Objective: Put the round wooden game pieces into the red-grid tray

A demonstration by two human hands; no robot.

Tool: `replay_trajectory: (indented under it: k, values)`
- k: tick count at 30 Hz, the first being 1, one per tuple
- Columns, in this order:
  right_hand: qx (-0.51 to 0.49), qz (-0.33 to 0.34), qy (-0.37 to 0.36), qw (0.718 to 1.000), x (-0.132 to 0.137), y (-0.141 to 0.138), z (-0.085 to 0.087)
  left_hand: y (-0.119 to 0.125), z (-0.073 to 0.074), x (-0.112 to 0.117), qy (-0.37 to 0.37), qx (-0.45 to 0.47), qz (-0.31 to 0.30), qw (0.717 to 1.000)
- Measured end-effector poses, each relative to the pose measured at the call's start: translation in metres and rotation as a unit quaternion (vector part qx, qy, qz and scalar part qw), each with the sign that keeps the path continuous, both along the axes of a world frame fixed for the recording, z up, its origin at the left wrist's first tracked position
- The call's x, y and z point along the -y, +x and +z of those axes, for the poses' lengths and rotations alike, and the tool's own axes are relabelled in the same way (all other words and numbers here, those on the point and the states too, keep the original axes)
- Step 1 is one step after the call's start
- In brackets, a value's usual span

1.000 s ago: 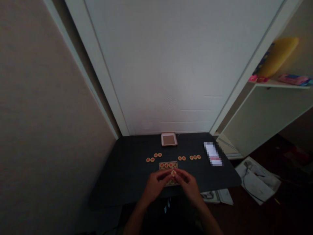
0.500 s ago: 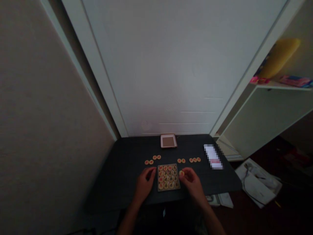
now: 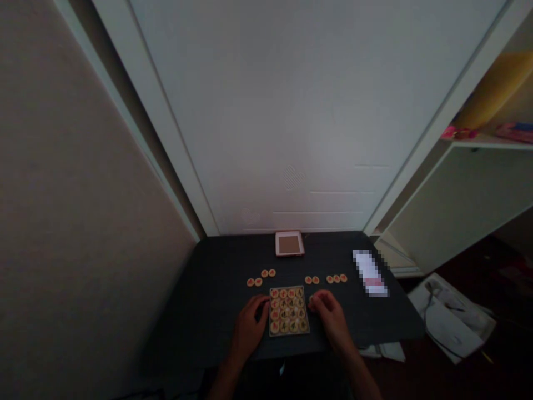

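A square box (image 3: 289,334) filled with round xiangqi pieces (image 3: 283,310), marked with red and black characters, lies near the table's front edge. At its left side is my left hand (image 3: 250,325), fingers curved with a gap between thumb and forefinger. The fingertips are by the box's upper left edge; whether they touch it I cannot tell. Just right of the box, my right hand (image 3: 331,316) pinches a xiangqi piece (image 3: 311,300), mostly covered by the fingers. Behind the box lie loose red-marked pieces, several at left (image 3: 265,273) and several at right (image 3: 336,279).
A shallow box lid (image 3: 289,244) rests at the back of the dark table (image 3: 220,255), against the white door (image 3: 287,122). A blurred-out phone-like thing (image 3: 370,273) lies at the right. On the floor at right is a white box (image 3: 453,316) with a cord.
The view has shifted slightly. The piece in my right hand, whose face showed before, is now mostly hidden by the fingers. My left hand has come closer to the box's left edge.
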State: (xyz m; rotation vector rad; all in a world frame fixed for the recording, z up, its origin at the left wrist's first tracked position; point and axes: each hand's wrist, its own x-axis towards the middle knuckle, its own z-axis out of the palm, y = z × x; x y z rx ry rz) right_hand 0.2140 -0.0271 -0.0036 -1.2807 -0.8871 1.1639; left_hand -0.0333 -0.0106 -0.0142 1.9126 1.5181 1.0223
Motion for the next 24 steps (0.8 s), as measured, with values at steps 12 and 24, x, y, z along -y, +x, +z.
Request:
replay_trajectory:
  k: [12, 24]
  values:
    - [-0.039, -0.020, 0.005, 0.999, 0.001, 0.003, -0.019, 0.000, -0.003, -0.001, 0.015, -0.011, 0.012, 1.000]
    - [-0.016, -0.018, -0.014, 1.000, 0.004, -0.005, -0.021, -0.001, -0.003, 0.000, 0.014, -0.028, 0.006, 0.999]
